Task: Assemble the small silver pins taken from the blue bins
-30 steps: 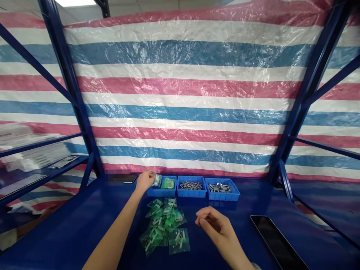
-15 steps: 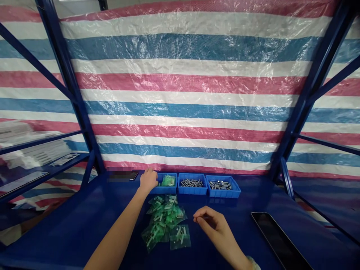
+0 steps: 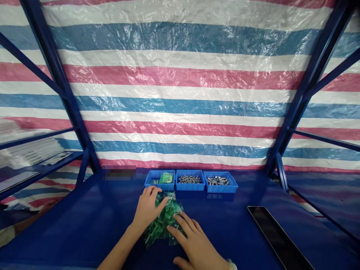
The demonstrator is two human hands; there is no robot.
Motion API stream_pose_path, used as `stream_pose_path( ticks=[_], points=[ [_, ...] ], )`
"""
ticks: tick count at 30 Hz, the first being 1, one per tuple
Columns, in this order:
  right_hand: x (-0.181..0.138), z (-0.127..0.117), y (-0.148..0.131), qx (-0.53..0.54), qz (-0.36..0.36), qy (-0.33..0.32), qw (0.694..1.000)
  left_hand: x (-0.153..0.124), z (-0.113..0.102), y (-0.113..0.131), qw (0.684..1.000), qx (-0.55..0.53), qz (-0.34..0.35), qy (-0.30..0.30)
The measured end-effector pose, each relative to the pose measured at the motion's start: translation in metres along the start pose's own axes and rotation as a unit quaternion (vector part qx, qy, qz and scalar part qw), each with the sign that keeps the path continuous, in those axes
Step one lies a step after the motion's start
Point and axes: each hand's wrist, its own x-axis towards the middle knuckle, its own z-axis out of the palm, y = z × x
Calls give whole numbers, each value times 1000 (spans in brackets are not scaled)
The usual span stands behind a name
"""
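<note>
A heap of small green plastic bags (image 3: 165, 219) lies on the blue table (image 3: 84, 225) in front of me. My left hand (image 3: 147, 208) rests on the left side of the heap, fingers loosely curled over the bags. My right hand (image 3: 194, 245) lies flat with fingers stretched onto the heap's right edge. Behind the heap stand three small blue bins: the left bin (image 3: 159, 179) holds green bags, the middle bin (image 3: 189, 180) small dark metal parts, the right bin (image 3: 221, 181) grey metal parts.
A dark tablet (image 3: 277, 238) lies at the right on the table. A striped red, white and blue tarp (image 3: 180, 93) closes the back. Blue rack posts (image 3: 56, 86) stand at both sides. A side shelf at the left (image 3: 42, 165) carries papers.
My left hand drew back from the left bin down onto the heap of bags. My right hand, earlier raised with curled fingers, came down flat onto the heap. The camera tilted down.
</note>
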Motion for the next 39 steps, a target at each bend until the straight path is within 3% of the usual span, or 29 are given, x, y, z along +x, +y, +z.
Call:
stream_pose_path(
  ticks=[8, 19, 23, 25, 28, 30, 32, 35, 39],
  points=[
    [-1, 3, 10, -30, 35, 8, 999, -24, 20, 8, 996, 3, 19, -91],
    [-30, -7, 43, -103, 41, 155, 982, -27, 34, 45, 984, -43, 90, -151],
    [-35, -14, 57, 33, 37, 280, 959, -22, 33, 58, 986, -96, 82, -111],
    [-32, -22, 62, 168, 57, 340, 923, -20, 26, 64, 984, -157, 56, -62],
    [-21, -33, 61, 400, 112, 371, 831, -19, 11, 75, 948, -318, -6, -28],
    [-13, -37, 54, 532, 122, 347, 763, -20, 2, 83, 893, -443, -58, -55],
    [-7, -38, 41, 609, 110, 317, 718, -24, -4, 91, 831, -540, -110, -84],
    [-4, -36, 23, 634, 105, 276, 715, -30, -9, 98, 779, -600, -160, -87],
    [-6, -38, 12, 562, 97, 244, 785, -35, -16, 102, 772, -603, -182, -90]
  ],
)
